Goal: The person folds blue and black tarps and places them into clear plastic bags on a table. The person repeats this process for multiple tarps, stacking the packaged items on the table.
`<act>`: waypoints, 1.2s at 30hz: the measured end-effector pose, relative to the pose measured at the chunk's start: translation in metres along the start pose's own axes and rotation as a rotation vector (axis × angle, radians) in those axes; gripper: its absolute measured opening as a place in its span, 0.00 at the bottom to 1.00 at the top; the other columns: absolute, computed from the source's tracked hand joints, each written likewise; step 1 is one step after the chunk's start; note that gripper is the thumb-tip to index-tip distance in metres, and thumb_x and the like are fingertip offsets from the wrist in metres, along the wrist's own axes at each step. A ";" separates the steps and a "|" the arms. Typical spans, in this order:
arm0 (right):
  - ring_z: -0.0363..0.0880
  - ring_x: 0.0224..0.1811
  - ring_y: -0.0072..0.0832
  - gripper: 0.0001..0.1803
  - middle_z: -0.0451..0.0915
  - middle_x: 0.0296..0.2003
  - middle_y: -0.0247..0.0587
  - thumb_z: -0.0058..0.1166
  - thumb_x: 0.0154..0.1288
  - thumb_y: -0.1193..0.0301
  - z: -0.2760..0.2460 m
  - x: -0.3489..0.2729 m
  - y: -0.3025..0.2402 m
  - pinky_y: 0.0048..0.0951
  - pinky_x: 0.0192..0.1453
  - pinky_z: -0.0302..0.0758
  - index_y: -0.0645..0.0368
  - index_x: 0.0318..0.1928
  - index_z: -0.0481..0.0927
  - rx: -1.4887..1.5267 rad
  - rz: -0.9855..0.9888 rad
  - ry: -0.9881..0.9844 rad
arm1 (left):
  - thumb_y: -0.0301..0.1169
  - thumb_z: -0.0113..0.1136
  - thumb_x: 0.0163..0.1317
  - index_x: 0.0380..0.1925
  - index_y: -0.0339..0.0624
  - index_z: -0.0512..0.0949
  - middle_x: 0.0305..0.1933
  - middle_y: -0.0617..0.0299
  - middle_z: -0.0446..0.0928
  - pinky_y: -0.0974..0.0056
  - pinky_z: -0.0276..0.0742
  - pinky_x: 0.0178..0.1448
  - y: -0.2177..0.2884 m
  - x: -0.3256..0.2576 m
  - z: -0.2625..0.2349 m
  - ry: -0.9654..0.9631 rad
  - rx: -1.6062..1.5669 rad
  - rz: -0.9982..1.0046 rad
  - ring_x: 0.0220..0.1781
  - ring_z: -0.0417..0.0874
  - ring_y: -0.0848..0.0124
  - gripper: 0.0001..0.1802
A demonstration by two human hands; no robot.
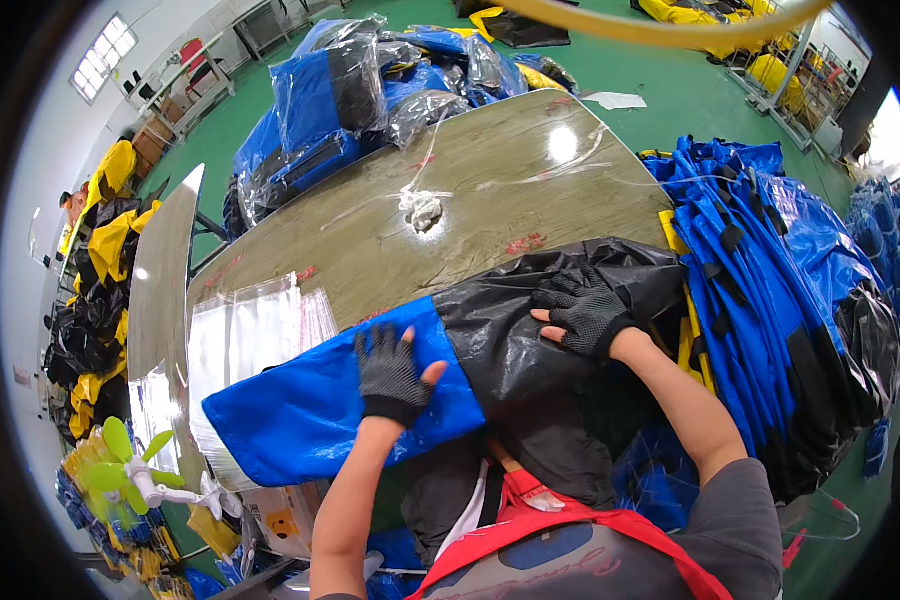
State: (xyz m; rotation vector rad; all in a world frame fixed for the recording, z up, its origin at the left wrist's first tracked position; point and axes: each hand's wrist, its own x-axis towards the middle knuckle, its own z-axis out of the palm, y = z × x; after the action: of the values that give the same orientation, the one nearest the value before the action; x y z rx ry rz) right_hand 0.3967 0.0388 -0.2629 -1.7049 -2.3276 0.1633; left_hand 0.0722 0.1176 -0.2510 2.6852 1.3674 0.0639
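Observation:
A blue and black folded garment (320, 405) lies across the near edge of the olive-brown table (470, 190). My left hand (390, 372), in a black fingerless glove, presses flat on its blue half with fingers spread. My right hand (585, 312), gloved the same way, rests flat on the black half (510, 340), which hangs partly over the table's right edge. Neither hand grips anything.
A stack of clear plastic bags (245, 335) lies left of the garment. A crumpled white scrap (422, 208) sits mid-table. Bagged blue garments (340, 90) pile up at the far end, and loose blue and black ones (770, 270) on the right. A small green fan (135, 470) stands lower left.

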 end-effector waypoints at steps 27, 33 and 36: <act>0.77 0.31 0.42 0.31 0.78 0.28 0.43 0.52 0.56 0.73 0.007 0.003 -0.153 0.41 0.36 0.71 0.51 0.63 0.70 0.123 -0.007 0.159 | 0.46 0.54 0.64 0.64 0.40 0.66 0.70 0.51 0.64 0.57 0.50 0.75 -0.036 0.064 0.059 -0.238 -0.572 0.313 0.72 0.60 0.54 0.33; 0.72 0.54 0.44 0.30 0.74 0.50 0.45 0.41 0.68 0.65 0.035 0.039 -0.184 0.57 0.55 0.66 0.30 0.71 0.58 -0.198 0.128 -0.357 | 0.63 0.60 0.52 0.64 0.36 0.65 0.67 0.38 0.63 0.47 0.42 0.77 -0.250 -0.108 -0.006 0.467 0.483 -0.258 0.72 0.55 0.40 0.49; 0.58 0.69 0.47 0.37 0.64 0.63 0.50 0.53 0.59 0.50 0.038 0.062 -0.199 0.63 0.68 0.48 0.39 0.70 0.61 -0.175 0.031 -0.430 | 0.62 0.55 0.58 0.64 0.33 0.64 0.67 0.40 0.64 0.48 0.58 0.72 -0.259 -0.221 0.017 0.667 -0.053 -0.856 0.68 0.63 0.42 0.47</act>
State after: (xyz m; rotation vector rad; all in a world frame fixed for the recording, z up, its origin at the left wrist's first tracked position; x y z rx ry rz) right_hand 0.1861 0.0383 -0.2440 -1.9500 -2.6870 0.3754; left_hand -0.2640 0.0877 -0.2974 1.8546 2.5104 0.9320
